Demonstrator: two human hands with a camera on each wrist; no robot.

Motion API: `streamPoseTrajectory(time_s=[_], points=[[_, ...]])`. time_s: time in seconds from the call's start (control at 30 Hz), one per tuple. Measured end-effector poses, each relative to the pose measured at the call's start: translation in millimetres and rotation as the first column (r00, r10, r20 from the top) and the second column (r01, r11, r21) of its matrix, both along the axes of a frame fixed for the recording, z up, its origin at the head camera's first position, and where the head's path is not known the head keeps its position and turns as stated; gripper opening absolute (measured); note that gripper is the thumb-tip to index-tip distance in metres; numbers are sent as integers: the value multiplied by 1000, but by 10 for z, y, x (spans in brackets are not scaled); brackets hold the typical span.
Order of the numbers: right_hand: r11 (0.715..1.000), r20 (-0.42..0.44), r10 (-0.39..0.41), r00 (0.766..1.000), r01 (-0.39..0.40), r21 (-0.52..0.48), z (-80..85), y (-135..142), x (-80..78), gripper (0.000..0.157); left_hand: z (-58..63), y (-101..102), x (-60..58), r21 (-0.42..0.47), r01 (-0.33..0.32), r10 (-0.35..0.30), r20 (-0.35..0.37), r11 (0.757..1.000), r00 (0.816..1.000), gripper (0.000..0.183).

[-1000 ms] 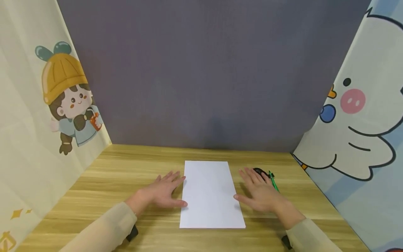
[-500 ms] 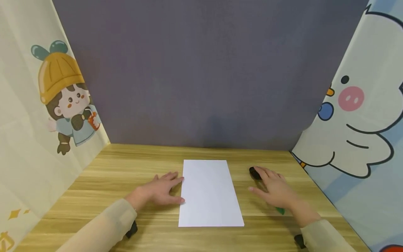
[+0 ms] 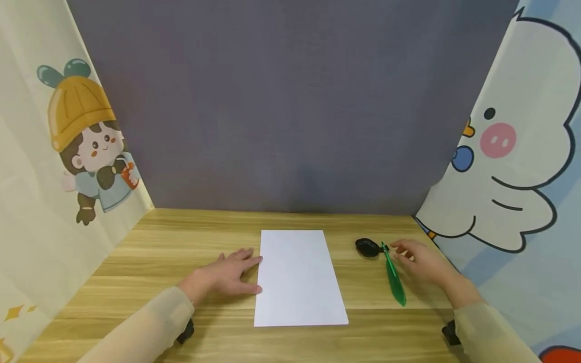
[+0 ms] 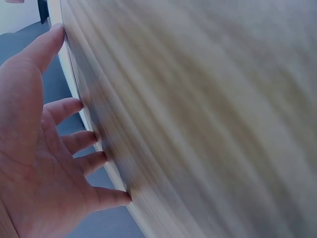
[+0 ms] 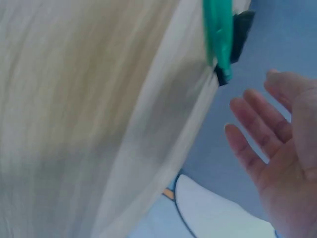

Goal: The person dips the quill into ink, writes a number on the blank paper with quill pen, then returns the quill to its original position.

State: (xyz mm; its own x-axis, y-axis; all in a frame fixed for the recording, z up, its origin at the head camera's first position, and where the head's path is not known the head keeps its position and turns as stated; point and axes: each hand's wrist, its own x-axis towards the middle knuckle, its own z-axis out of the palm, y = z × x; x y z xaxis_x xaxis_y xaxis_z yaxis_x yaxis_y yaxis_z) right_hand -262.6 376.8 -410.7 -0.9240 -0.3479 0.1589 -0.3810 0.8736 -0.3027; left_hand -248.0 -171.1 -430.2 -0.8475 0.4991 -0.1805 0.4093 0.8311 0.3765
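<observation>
A sheet of white paper (image 3: 299,277) lies in the middle of the wooden table. At its left edge, in the head view, my left hand (image 3: 229,275) rests with spread fingers, the thumb and index fingertips right at the paper's side. The left wrist view shows that hand (image 4: 54,158) with its fingertips down on the tabletop. To the right lies a green feather pen (image 3: 394,282), its tip end across the stub of a small black oval dish (image 3: 366,247). Just right of the pen, my right hand (image 3: 422,264) hovers with loosely bent fingers that hold nothing.
A dark grey panel (image 3: 290,111) stands along the table's back edge. Printed curtains flank the table, one with a cartoon child (image 3: 93,146) at the left and one with a white cartoon bird (image 3: 513,191) at the right. Bare wood (image 3: 181,237) lies left of the paper.
My right hand has moved from the paper's right side across the black dish and feather pen to their right, uncovering both. The left hand stays at the paper's left edge.
</observation>
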Motion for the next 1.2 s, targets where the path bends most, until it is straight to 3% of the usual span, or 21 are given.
streamPoseTrajectory(time_s=[0.23,0.5,0.73,1.2], points=[[998,100,53,994,-51,-27,-105,78,-127,31,11,-21,9,4,-1,0,3,1000,1000,92],[999,159,35,987,-30,-30,-189,83,-293,35,-21,-29,-20,5,0,0,5,1000,1000,92],[998,145,55,988,-51,-31,-258,69,-373,39,-23,-14,-34,1,6,-6,11,1000,1000,93],[999,103,32,994,-34,10,-261,42,-347,33,-6,-3,-29,4,3,-3,10,1000,1000,93]])
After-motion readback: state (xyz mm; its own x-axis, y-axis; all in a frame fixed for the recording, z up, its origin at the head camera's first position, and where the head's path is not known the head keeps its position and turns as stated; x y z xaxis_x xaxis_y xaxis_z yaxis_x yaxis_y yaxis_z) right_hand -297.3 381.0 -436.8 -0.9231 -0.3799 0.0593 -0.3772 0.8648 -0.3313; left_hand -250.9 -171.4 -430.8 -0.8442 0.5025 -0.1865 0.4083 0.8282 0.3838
